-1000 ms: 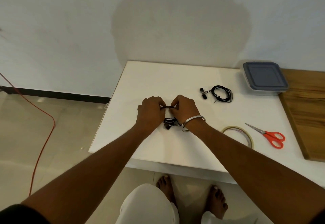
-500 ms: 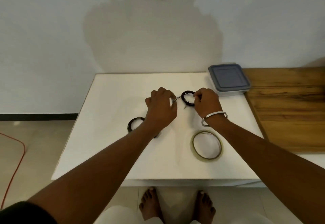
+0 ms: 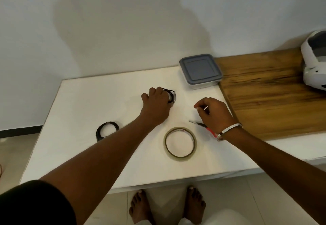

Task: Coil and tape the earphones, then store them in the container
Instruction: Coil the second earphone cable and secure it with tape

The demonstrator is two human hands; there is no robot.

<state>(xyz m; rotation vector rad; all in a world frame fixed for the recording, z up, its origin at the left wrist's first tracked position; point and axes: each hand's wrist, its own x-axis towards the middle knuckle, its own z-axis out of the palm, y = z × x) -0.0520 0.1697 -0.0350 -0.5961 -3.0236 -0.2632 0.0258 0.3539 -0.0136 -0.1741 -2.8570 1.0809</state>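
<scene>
My left hand (image 3: 156, 103) rests on the white table (image 3: 84, 99) and grips a coiled black earphone (image 3: 170, 95) whose loop sticks out to the right of my fingers. A second coiled black earphone (image 3: 106, 130) lies alone at the left. My right hand (image 3: 214, 112) hovers apart from the coil, fingers loosely curled and holding nothing, just above the red-handled scissors (image 3: 205, 127). A roll of clear tape (image 3: 180, 143) lies flat in front. The container (image 3: 200, 71), with its grey lid on, stands at the table's back right corner.
A wooden board (image 3: 275, 90) adjoins the table on the right, with a white appliance (image 3: 314, 65) at its far end. The wall runs right behind the table. My bare feet show below the table's front edge.
My right hand has let go of the coiled earphone and drawn back to the right, over the scissors. My left hand still holds the coil. The camera has shifted.
</scene>
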